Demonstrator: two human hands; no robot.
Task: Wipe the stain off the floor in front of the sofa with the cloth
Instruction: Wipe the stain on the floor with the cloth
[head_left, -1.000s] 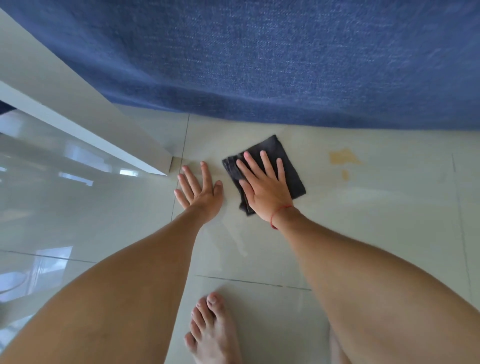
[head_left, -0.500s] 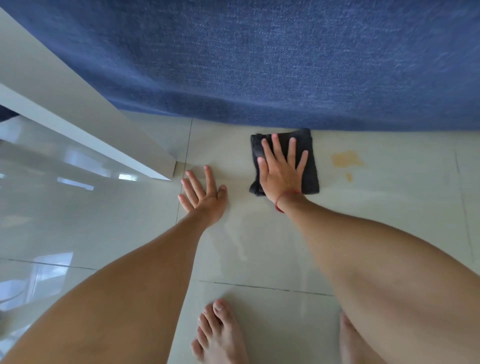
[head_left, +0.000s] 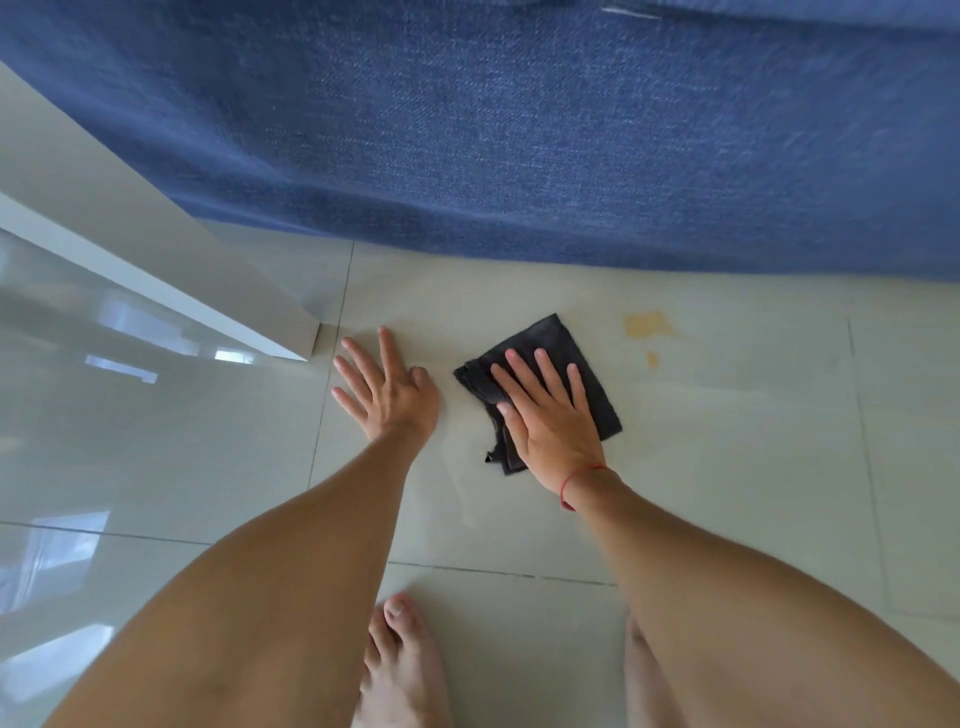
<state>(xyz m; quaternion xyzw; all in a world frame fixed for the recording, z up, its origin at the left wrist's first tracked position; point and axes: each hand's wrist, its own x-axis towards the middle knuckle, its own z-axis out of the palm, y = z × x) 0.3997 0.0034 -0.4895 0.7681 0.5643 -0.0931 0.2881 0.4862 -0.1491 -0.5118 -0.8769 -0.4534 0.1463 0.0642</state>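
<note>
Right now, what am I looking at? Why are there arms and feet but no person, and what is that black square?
The camera sits on a person's head and looks down, so you see only their own arms, hands and a bare foot. That is why no face shows. There is one picture, taken from above.

The person is bending over a shiny pale tiled floor. The big blue thing across the top is the sofa.

The left hand lies flat on the floor with fingers spread, holding nothing. The right hand, with a red string on the wrist, presses flat on a dark cloth. That is your black square.

A little to the right of the cloth is a yellowish stain with a small spot below it. The cloth is not touching it.
</note>
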